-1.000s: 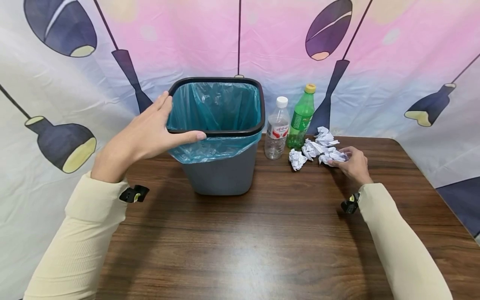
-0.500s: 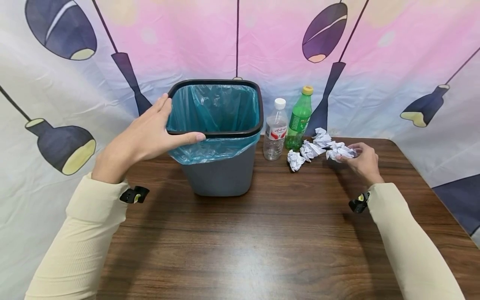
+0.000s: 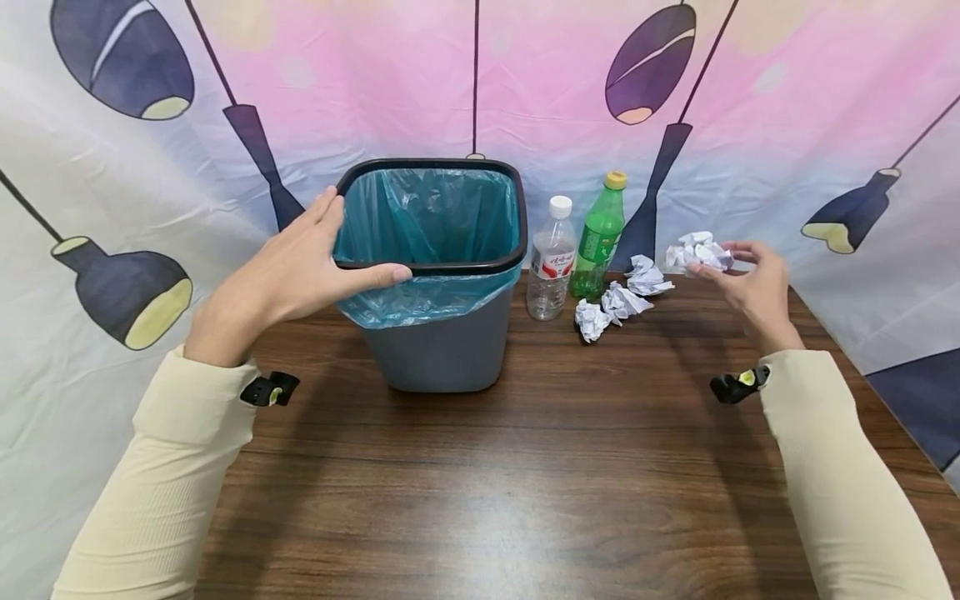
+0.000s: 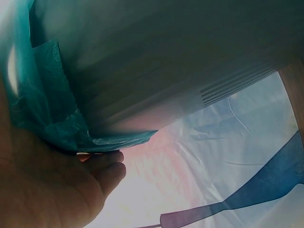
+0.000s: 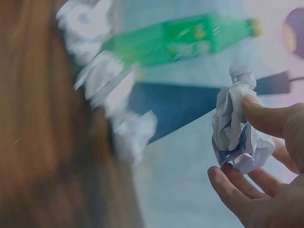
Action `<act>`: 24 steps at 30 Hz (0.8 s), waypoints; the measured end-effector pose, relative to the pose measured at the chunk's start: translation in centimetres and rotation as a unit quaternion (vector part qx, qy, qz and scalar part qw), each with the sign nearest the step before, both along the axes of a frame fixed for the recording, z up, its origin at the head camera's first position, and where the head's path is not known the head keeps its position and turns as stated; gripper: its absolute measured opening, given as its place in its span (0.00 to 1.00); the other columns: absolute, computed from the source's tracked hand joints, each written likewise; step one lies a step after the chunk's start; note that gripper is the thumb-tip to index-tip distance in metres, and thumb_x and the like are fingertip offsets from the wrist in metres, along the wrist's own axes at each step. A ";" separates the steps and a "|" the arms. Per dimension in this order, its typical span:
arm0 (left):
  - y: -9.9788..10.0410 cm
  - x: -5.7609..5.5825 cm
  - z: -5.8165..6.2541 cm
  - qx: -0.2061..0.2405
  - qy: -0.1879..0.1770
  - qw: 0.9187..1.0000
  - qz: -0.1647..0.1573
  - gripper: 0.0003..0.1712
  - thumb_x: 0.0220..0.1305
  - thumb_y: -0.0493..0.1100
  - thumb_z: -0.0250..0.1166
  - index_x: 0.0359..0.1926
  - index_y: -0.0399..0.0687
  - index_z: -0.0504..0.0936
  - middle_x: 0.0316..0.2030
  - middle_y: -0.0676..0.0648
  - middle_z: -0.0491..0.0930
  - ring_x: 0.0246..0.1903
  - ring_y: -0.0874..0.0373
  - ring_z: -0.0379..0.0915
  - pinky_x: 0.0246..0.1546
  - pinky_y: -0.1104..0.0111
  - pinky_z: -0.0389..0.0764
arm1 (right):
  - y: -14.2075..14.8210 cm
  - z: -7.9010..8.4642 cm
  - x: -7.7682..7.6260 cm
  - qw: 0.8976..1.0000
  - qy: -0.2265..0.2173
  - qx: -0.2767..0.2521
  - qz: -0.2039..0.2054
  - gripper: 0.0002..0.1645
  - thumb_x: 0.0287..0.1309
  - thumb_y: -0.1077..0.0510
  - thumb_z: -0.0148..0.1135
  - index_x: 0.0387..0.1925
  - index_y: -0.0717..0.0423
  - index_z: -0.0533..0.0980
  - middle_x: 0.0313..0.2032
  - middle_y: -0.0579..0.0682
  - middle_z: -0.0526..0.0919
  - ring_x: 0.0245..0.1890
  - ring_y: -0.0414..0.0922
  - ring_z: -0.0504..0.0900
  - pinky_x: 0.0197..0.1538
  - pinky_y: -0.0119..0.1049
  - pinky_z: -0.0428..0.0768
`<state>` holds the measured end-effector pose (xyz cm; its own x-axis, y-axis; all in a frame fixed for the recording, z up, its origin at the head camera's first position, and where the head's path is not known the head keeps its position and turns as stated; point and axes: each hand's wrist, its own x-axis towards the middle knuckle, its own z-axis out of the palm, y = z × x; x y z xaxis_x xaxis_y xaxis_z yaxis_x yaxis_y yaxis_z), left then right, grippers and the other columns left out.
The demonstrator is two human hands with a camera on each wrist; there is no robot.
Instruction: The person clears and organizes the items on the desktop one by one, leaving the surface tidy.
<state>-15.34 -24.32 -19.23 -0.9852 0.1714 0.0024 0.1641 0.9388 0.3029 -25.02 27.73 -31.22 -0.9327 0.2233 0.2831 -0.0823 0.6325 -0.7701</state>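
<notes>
A grey trash bin (image 3: 442, 358) with a black rim and a blue-green plastic liner (image 3: 420, 304) stands on the table. My left hand (image 3: 288, 262) rests at the bin's left front corner, thumb along the front rim and fingers straight at the left side. In the left wrist view, fingertips (image 4: 114, 173) show beside the folded-over liner. My right hand (image 3: 761, 292) pinches a crumpled paper ball (image 3: 699, 252) between thumb and fingers, raised above the table at the right. Three more crumpled paper balls (image 3: 625, 302) lie on the table, left of that hand.
Between bin and papers stand two upright bottles: a clear plastic bottle (image 3: 551, 267) with a white cap and a green bottle (image 3: 600, 237) with a yellow cap. A printed cloth (image 3: 405, 75) hangs behind the brown wooden table (image 3: 480, 483).
My right hand has drawn one paper ball away from the pile, rightward, then lifted it off the table. The left hand has stayed at the bin's rim.
</notes>
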 end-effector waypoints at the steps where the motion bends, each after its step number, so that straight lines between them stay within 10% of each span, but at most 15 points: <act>1: 0.0 0.0 0.0 0.000 0.000 1.000 0.000 0.72 0.57 0.82 0.55 0.80 0.42 0.31 0.79 0.45 0.24 0.79 0.46 0.22 0.72 0.37 0.40 | -0.3 0.5 0.1 1.000 0.006 -0.019 0.002 0.38 0.56 0.46 0.76 0.61 0.62 0.74 0.61 0.63 0.74 0.49 0.46 0.78 0.43 0.24 0.74; 6: 0.0 0.0 0.0 0.000 -0.001 1.000 0.003 0.72 0.57 0.83 0.55 0.80 0.41 0.30 0.79 0.44 0.24 0.79 0.45 0.22 0.72 0.36 0.40 | -2.0 2.9 0.3 0.984 0.047 -0.163 0.046 0.30 0.53 0.57 0.78 0.57 0.56 0.77 0.53 0.50 0.72 0.34 0.31 0.81 0.36 0.21 0.82; 12: 0.0 0.0 -0.1 -0.002 -0.004 1.000 0.004 0.73 0.57 0.83 0.54 0.80 0.41 0.30 0.79 0.44 0.24 0.79 0.46 0.22 0.72 0.36 0.40 | -4.3 5.3 0.6 0.922 0.084 -0.367 0.095 0.30 0.44 0.67 0.81 0.51 0.58 0.78 0.50 0.52 0.72 0.34 0.40 0.86 0.37 0.32 0.86; 24: 0.1 0.0 0.1 -0.002 -0.005 1.000 0.003 0.72 0.57 0.83 0.54 0.80 0.42 0.30 0.79 0.46 0.24 0.78 0.47 0.21 0.73 0.37 0.39 | -9.1 10.1 2.2 0.826 0.130 -0.529 0.142 0.29 0.44 0.73 0.79 0.50 0.62 0.78 0.55 0.59 0.70 0.46 0.53 0.85 0.41 0.45 0.87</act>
<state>-15.34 -24.21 -19.16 -0.9862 0.1652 -0.0089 0.1549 0.9408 0.3016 -22.79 18.65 -21.15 -0.9282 0.2565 0.2695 -0.3622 -0.4575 -0.8121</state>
